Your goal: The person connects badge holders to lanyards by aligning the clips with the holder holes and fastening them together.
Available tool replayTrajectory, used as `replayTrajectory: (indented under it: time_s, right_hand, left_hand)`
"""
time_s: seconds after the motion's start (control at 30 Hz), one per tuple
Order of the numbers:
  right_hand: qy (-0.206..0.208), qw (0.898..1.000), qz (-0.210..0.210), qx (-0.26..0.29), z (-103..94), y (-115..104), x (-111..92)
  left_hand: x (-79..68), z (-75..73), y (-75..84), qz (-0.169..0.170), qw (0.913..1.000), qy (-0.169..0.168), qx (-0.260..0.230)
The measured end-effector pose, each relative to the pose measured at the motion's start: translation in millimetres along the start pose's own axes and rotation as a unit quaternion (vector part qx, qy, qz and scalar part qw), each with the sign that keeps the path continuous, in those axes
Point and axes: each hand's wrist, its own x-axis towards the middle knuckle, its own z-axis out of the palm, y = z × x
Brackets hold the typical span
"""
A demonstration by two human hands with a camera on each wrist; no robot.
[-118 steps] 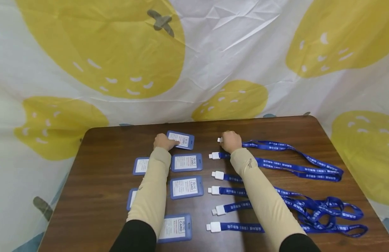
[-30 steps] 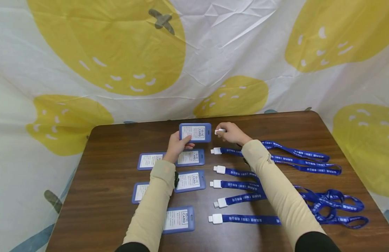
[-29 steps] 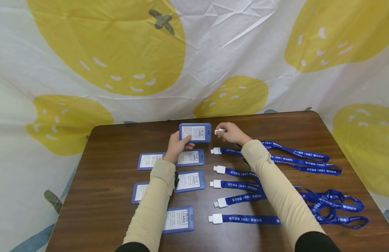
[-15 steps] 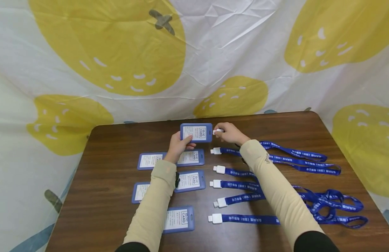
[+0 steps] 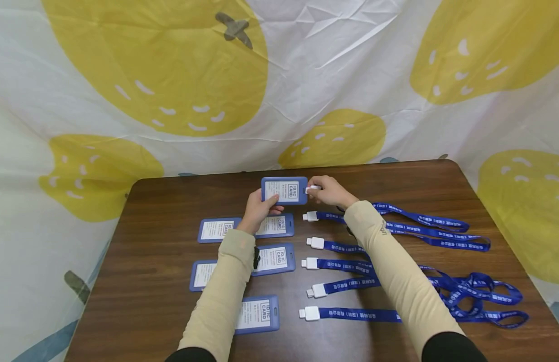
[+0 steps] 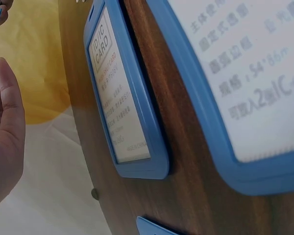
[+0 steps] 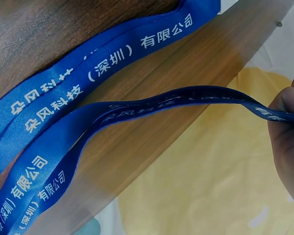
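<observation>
My left hand (image 5: 259,208) grips a blue ID card holder (image 5: 279,191) by its left end, thumb across the front, above the far part of the table. The holder's slotted end points right. My right hand (image 5: 330,191) pinches the white clip (image 5: 312,188) of a blue lanyard (image 7: 176,95) right at that slot. Whether the clip has passed into the slot is too small to tell. In the right wrist view the strap trails from the hand down toward the table. The left wrist view shows the hand's edge (image 6: 7,107) and only a sliver of the held holder.
Several more card holders (image 5: 273,259) lie face up on the brown wooden table (image 5: 139,261) at the left. Several blue lanyards (image 5: 351,314) lie at the right, white clips pointing left, their straps tangled near the right edge. A lemon-print cloth (image 5: 297,75) hangs behind.
Over the last seconds both hands lifted a card holder and a lanyard clip off the table. In the last second the holder moved slightly right, closing the gap to the clip.
</observation>
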Motion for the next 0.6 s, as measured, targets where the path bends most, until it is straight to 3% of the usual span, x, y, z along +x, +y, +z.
replayTrajectory:
  time_s: [0.07,0.43,0.6]
  right_hand:
    - [-0.002,1.000,-0.001,-0.003,-0.8,-1,0]
    - [0.007,1.000,0.001,-0.007,-0.3,-6,-2]
    - [0.022,1.000,-0.008,-0.016,0.4,-7,-1]
  left_hand:
    - [-3.2,1.0,3.8,0.002,1.0000,-0.005,0.001]
    - [5.5,2.1,-11.3,0.027,0.9996,-0.002,0.007]
    - [3.9,4.2,-8.4,0.041,0.9990,-0.002,0.017]
